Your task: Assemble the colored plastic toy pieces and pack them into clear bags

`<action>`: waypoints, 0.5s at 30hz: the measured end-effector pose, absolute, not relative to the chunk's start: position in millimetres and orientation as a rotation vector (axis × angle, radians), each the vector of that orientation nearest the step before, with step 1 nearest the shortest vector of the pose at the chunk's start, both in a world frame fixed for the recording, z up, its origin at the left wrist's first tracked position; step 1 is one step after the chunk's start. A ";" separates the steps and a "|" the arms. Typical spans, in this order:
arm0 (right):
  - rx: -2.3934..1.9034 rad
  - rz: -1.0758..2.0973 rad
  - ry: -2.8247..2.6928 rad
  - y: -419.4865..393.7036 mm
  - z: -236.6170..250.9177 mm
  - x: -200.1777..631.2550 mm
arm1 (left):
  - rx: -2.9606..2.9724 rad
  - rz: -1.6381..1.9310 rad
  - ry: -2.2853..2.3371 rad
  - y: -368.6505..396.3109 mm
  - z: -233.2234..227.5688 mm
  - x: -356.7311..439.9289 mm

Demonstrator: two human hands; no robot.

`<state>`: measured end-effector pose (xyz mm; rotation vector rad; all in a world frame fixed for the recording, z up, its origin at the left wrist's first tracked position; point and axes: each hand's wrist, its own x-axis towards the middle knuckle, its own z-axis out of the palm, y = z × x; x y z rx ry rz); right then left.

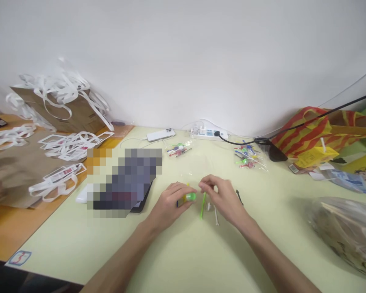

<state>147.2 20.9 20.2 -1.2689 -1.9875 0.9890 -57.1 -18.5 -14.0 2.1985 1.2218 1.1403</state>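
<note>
1. Head view: the left hand has its fingers closed around a small toy part with a green cap and a yellow-and-blue body, held just above the pale table.
2. The right hand meets it from the other side, thumb and forefinger pinched together at the cap's end; whether they grip a tiny piece cannot be told.
3. Loose parts lie under and beside the right hand: a green stick, a white pin and a thin black piece, all close together on the table.
4. Judgement: the joining goes best with the left hand kept steady as the anchor and the right hand aligning the piece straight along the cap's axis; the small parts nearby could be swept away by the wrist.
5. Two clear bags of coloured parts lie farther back, near a white power strip and a white phone.
6. Writing: none is legible; the yellow carton at right and the sticker at the table's near left corner are too small to read.
</note>
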 end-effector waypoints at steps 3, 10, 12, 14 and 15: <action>-1.416 0.639 -2.193 23.7 23.1 153.8 | 2.163 1.136 1.254 -20.0 -11.9 -56.9; -1.557 0.433 -2.533 23.3 19.3 135.4 | 2.114 1.132 1.299 -20.1 -10.1 -57.4; -1.582 0.420 -2.536 26.4 15.9 130.4 | 2.125 1.156 1.278 -19.2 -8.9 -58.6; -1.602 0.451 -2.510 30.0 12.1 128.6 | 2.149 1.187 1.277 -18.4 -7.8 -59.9; -1.612 0.477 -2.492 31.7 10.1 128.5 | 2.155 1.197 1.286 -18.2 -7.6 -60.5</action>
